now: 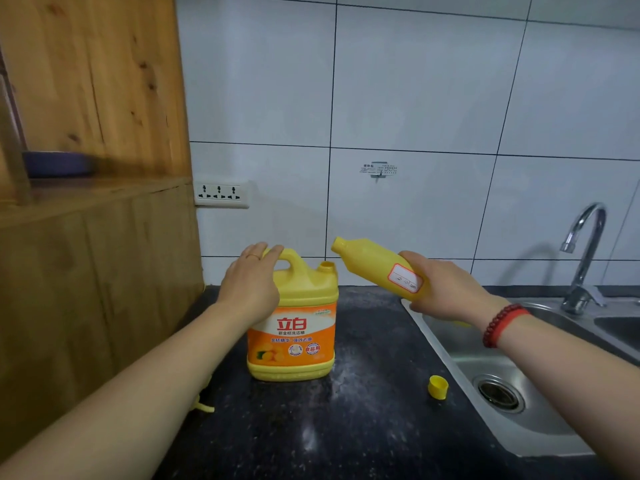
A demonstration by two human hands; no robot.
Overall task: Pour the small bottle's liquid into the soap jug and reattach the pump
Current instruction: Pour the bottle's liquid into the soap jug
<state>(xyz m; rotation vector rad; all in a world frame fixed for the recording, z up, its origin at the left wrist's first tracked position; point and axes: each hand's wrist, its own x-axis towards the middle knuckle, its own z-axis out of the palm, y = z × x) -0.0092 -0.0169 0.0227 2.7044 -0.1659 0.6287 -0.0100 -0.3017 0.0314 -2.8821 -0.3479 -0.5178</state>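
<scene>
At centre frame, the left hand grips the soap jug handle while the right hand grips the tilted small bottle, whose mouth sits beside the jug's narrow opening, so liquid could spill onto the worktop.

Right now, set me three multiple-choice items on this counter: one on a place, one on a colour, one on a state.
1. Where does the loose cap lie?
A. in the sink
B. on the counter beside the sink
C. on the jug

2. What colour is the small bottle?
A. yellow
B. blue
C. white

3. How is the soap jug's neck?
A. pump fitted
C. open
B. capped

Answers: 1 B, it sits on the dark counter left of the sink rim. 2 A, yellow body in the right hand. 3 C, the opening shows bare while the left hand grips the handle.
</scene>
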